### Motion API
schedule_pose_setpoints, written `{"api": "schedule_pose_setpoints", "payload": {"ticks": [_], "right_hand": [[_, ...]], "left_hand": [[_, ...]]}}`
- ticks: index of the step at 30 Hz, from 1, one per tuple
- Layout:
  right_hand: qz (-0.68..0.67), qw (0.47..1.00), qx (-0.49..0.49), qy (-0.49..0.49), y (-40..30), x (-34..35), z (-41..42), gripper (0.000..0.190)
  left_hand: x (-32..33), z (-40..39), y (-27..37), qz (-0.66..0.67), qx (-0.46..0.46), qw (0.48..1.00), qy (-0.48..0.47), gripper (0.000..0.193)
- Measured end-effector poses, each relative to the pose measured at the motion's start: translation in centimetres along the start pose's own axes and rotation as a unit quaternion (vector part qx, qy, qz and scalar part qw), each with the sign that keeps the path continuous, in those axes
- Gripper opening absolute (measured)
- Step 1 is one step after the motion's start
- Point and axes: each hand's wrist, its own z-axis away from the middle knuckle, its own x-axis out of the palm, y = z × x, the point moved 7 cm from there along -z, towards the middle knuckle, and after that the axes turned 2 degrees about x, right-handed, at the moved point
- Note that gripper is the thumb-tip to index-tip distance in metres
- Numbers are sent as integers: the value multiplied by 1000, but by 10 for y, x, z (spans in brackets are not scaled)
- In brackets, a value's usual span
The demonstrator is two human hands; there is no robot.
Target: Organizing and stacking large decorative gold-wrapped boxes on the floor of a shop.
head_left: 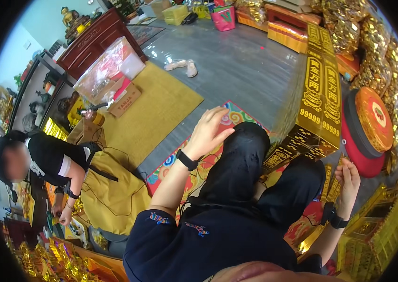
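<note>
My left hand (210,132) hovers over my left knee with its fingers apart and holds nothing. My right hand (348,172) is at the right, beside my right knee, fingers bent together at the end of a narrow gold printed strip (332,183). Whether it grips the strip I cannot tell for sure. A tall stack of gold printed paper with black edges (317,95) stands in front of my knees, its near end between them. To its right, a round orange-gold packet (375,120) rests on a red and dark grey round cushion (365,162).
At the left a co-worker (58,158) in black bends over, hands near a green tool. A patterned rug (163,176) lies beneath me, a mustard mat (163,105) beyond it. A cardboard box (125,100), white shoes (185,66) and gold foil bundles (379,53) stand around. Gold lattice pieces (379,229) are at lower right.
</note>
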Motion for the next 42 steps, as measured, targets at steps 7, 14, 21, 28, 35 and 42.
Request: {"api": "schedule_pose_setpoints", "payload": {"ticks": [7,14,21,28,35,42], "right_hand": [[-1,996,54,73,33,-16,3,28],[-23,994,60,90,49,-21,1,23],[-2,994,61,91,57,-22,-4,19],[12,997,38,63,58,-21,-7,19],[27,995,50,77,53,-16,-2,16],[7,996,44,78,54,-24,2,18]], "left_hand": [[14,22,-32,23,-43,999,-2,52],[25,31,-50,62,-97,993,-37,50],[37,45,-58,8,-86,996,-33,51],[33,37,-49,42,-113,991,-51,52],[34,39,-45,30,-106,993,-49,53],[38,38,-39,54,-108,991,-51,50]]}}
